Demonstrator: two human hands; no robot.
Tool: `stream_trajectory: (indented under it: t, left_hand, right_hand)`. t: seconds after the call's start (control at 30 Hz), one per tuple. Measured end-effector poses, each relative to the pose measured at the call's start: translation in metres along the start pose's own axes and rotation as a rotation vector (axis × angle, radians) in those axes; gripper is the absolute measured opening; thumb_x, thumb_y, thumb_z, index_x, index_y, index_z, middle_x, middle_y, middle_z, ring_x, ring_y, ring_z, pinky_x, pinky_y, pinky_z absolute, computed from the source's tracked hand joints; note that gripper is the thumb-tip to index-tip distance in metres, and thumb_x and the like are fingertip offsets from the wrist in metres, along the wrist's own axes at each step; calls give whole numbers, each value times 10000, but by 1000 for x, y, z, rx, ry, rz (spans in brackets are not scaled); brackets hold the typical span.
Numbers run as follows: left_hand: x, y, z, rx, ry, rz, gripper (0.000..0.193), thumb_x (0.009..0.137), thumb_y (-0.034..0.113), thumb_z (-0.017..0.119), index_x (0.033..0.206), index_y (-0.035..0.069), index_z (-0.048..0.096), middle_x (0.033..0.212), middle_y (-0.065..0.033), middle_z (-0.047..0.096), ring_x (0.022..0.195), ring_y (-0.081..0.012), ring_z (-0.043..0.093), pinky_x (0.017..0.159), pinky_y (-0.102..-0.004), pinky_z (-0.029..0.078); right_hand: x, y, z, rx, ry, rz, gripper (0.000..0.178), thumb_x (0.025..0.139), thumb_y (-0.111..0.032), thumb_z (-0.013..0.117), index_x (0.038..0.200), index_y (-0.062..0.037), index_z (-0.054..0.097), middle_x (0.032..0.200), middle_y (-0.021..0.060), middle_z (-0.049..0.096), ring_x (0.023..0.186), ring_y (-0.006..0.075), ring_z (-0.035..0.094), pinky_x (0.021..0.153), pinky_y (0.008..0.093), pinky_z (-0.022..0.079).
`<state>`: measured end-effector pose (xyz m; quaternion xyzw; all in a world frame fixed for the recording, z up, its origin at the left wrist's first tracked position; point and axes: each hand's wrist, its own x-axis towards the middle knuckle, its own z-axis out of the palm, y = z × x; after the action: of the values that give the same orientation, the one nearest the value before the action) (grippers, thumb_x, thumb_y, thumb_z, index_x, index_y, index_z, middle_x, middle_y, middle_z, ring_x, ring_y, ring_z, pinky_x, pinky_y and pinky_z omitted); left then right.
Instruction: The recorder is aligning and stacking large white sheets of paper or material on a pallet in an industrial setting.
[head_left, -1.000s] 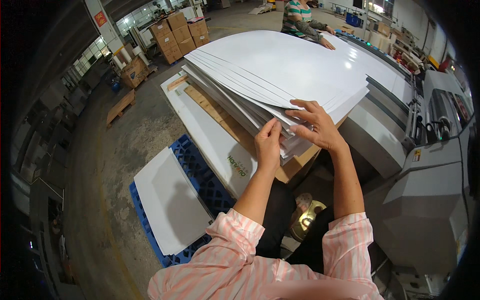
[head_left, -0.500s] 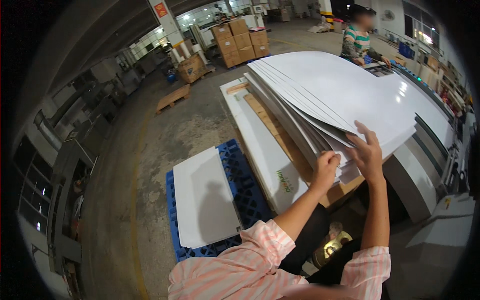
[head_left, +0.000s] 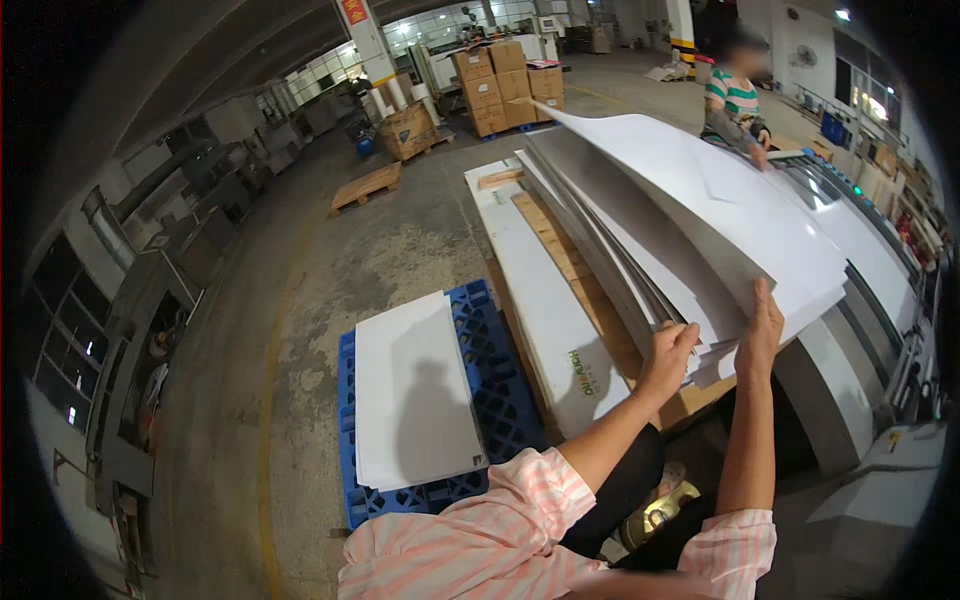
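Observation:
Large white sheets (head_left: 700, 170) lie stacked in front of me, with the top ones bowed upward and a wide gap beneath them. My right hand (head_left: 762, 330) holds the near edge of the lifted sheets; its thumb is partly hidden. Just left of it, my left hand (head_left: 668, 362) is closed at the near corner of the lower sheets (head_left: 655, 235), fingers curled. Whether a sheet edge is pinched in the left hand is hard to see.
Left of the stack stands a long white slab (head_left: 535, 290) with a wooden strip. A blue pallet (head_left: 500, 400) carries another white stack (head_left: 405, 400). Cartons (head_left: 497, 88) and a wooden pallet (head_left: 366, 188) stand farther back. A person (head_left: 735, 100) works beside a machine (head_left: 870, 260).
The top sheets have risen and bowed, widening the gap below them. My right hand has turned upright at their edge. My left hand stays by the lower sheets' corner. The view has shifted slightly.

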<state>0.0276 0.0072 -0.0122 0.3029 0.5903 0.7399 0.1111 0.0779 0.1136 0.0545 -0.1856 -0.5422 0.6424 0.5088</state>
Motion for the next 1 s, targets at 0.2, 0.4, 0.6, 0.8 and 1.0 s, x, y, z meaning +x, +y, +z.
stream_trajectory:
  t: [0.2,0.4,0.6,0.8,1.0]
  left_hand:
    - [-2,3,3,-60,-35,-15,170,812,122,534,734,-24,498,735,-21,427,674,-88,442,577,-256,355]
    - [-1,-2,5,54,43,55,150,816,129,530,792,-15,496,740,-32,463,648,-100,447,555,-257,369]
    - [-2,13,3,-247,63,-77,328,892,241,519,1080,-27,543,796,-27,525,721,-108,466,631,-266,388]
    - [-2,10,6,-140,-23,-32,344,883,196,526,1175,13,517,769,19,484,661,-52,428,571,-209,366]
    - [-4,6,5,-20,6,9,185,829,74,539,978,-2,619,781,-58,513,660,-101,486,587,-244,394]
  right_hand:
    - [-1,-2,-17,-581,-499,-343,225,867,-150,536,940,50,610,922,107,615,864,180,553,771,253,410]
    - [-2,2,-20,-720,-632,-374,231,843,-150,536,951,35,624,1049,143,599,953,263,558,819,312,429]
    - [0,-9,-24,-813,-780,-607,385,860,-314,486,1004,18,619,1155,149,545,1080,278,485,912,347,370]
    - [12,21,-28,-601,-509,-414,301,860,-268,556,944,11,636,955,107,618,873,187,561,751,270,421]
    - [13,18,-20,-25,-163,-39,345,893,-353,520,795,-41,629,709,-35,492,682,45,392,554,234,306]
